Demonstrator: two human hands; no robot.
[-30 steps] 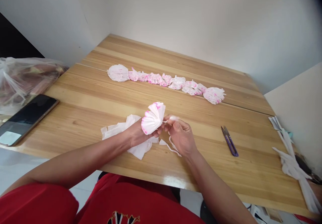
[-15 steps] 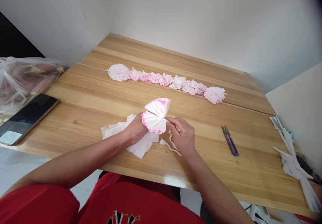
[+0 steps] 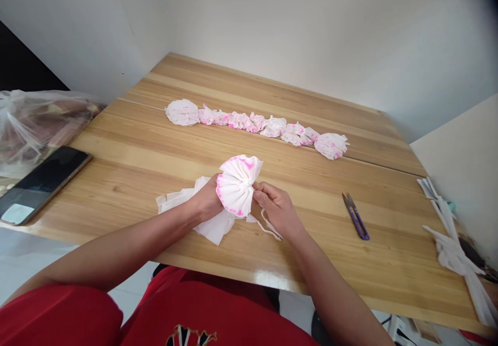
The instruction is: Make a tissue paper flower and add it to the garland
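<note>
A pleated white fabric rosette [image 3: 238,184] with pink-stained edges is fanned out above the table's near side. My left hand [image 3: 210,198] is closed on it from the left, its fingertips hidden behind the pleats. At the gathered centre, the thumb and fingers of my right hand [image 3: 278,208] pinch the rosette's right side. A thin white strip [image 3: 268,227] trails below my right hand onto the wood. Under my left wrist lie loose sheer white fabric pieces [image 3: 212,227].
Across the wooden table [image 3: 155,143] runs a row of pink-and-white rosettes [image 3: 249,122]. Purple-handled thread snips [image 3: 355,216] lie to the right, white fabric strips [image 3: 455,252] at the right edge. A phone [image 3: 44,182] and a clear plastic bag [image 3: 42,123] are on the left.
The rosette has spread wider, its gap between the two halves now closed, and has tilted more towards me. My right hand has shifted slightly left.
</note>
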